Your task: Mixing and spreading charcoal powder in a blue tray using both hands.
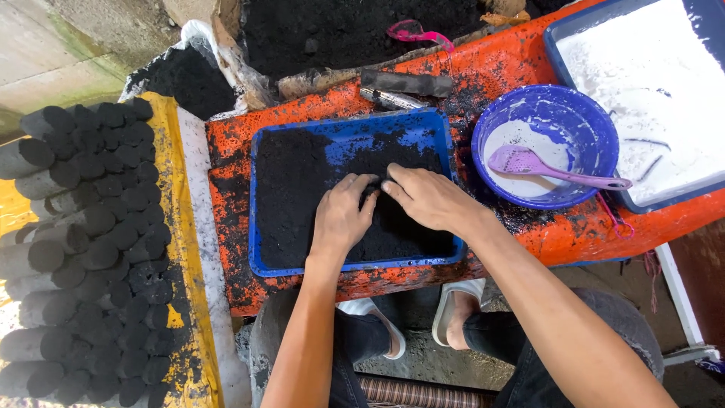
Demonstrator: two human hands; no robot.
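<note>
Your left hand and right hand both press flat into the black powder, fingers loose, gripping nothing. Powder sits in the blue tray on the orange surface, bowl just right.

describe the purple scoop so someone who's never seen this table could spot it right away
Start at the orange table and find the round blue bowl right of the blue tray of black powder. The purple scoop lies across the bowl, handle pointing right over the rim. It alone is purple.
</note>
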